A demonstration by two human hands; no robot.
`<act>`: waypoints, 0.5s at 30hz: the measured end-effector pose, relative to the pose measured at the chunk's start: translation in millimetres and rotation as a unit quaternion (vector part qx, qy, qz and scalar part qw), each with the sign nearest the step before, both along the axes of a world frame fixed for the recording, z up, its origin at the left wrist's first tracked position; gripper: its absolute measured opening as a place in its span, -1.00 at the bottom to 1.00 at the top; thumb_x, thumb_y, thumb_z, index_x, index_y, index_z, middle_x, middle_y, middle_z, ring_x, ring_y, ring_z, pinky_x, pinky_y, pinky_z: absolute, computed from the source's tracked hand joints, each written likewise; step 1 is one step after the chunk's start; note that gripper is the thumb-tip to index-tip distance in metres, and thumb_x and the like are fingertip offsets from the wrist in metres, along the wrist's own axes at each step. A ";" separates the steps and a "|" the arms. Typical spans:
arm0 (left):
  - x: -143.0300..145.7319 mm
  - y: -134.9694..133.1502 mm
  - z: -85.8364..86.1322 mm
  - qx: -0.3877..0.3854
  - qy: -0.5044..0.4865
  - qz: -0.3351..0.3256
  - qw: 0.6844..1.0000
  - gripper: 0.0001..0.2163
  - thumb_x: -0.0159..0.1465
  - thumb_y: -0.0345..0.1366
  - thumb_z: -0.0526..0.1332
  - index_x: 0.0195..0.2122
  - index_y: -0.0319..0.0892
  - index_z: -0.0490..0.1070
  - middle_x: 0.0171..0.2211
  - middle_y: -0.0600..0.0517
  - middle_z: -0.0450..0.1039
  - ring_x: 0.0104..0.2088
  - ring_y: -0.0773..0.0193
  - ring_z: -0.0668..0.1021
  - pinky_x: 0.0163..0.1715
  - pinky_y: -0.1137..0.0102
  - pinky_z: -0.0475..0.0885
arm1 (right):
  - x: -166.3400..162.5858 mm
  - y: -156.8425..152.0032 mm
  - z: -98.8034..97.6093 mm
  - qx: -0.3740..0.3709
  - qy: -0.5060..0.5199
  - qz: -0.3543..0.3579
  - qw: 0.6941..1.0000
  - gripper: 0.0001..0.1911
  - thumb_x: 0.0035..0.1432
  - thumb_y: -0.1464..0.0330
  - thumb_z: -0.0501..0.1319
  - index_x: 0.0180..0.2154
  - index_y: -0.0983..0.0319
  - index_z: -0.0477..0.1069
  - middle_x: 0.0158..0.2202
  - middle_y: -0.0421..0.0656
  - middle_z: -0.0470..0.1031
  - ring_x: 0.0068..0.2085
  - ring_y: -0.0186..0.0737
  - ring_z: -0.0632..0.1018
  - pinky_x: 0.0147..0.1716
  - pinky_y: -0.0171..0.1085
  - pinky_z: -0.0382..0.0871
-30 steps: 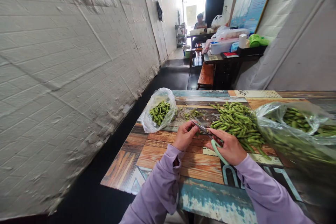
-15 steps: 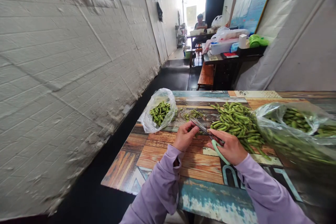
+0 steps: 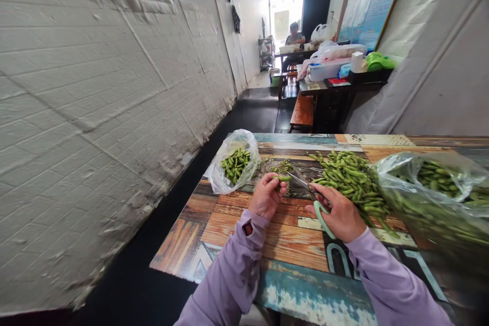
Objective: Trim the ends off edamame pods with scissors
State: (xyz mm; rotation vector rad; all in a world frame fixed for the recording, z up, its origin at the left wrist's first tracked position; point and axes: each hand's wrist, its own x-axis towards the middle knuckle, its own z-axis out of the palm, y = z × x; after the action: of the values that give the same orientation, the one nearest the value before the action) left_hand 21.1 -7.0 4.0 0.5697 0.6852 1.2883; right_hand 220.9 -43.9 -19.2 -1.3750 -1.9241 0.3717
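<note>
Between the thumb and fingers of my left hand (image 3: pixel 267 196) is a green soybean pod (image 3: pixel 283 178). My right hand (image 3: pixel 338 211) grips a pair of scissors (image 3: pixel 323 219) with pale green handles; the blades point left and their tips are at the pod's right end. Just beyond the blades lies a small heap of trimmed bits (image 3: pixel 282 166). A loose pile of soybean pods (image 3: pixel 349 178) spreads beyond my right hand. On the left, an opened clear plastic bag (image 3: pixel 250 165) holds more pods.
A larger clear bag of pods (image 3: pixel 431 204) stands at the table's right. The patterned wooden table (image 3: pixel 229 224) has a white brick wall (image 3: pixel 95 137) to its left. Farther back are a bench (image 3: pixel 301 109), a laden dark table (image 3: pixel 324 86) and a seated person (image 3: pixel 295 35).
My left hand has turned, and the pod in its fingers now shows clearly. The scissors have shifted slightly with my right hand. The whole view has moved a little.
</note>
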 end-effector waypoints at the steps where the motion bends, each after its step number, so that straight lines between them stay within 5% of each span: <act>1: -0.6 -0.1 1.2 -0.009 -0.012 0.001 1.000 -0.72 -0.05 -0.39 0.40 -0.37 -0.23 0.32 -0.43 0.08 0.42 -0.46 0.46 0.48 -0.45 0.56 0.40 | -0.3 0.0 -0.3 0.004 -0.001 0.003 1.000 -0.48 0.03 0.22 0.22 0.07 0.14 0.32 -0.26 -0.14 0.49 -0.33 -0.21 0.52 -0.33 -0.25 0.47; 15: 10.3 -6.8 -3.0 -0.022 -0.032 -0.041 0.998 -0.76 0.00 -0.41 0.37 -0.37 -0.24 0.33 -0.42 0.09 0.39 -0.45 0.46 0.49 -0.39 0.54 0.46 | -3.1 -0.8 -0.6 0.005 -0.005 0.032 0.999 -0.46 0.03 0.19 0.24 0.07 0.16 0.30 -0.27 -0.13 0.44 -0.33 -0.21 0.49 -0.30 -0.23 0.44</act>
State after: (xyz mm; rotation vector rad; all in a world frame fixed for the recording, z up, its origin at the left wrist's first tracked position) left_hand 31.3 -13.8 1.0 0.5145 0.6300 1.2076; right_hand 217.8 -44.7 -19.8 -1.3138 -1.9786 0.3859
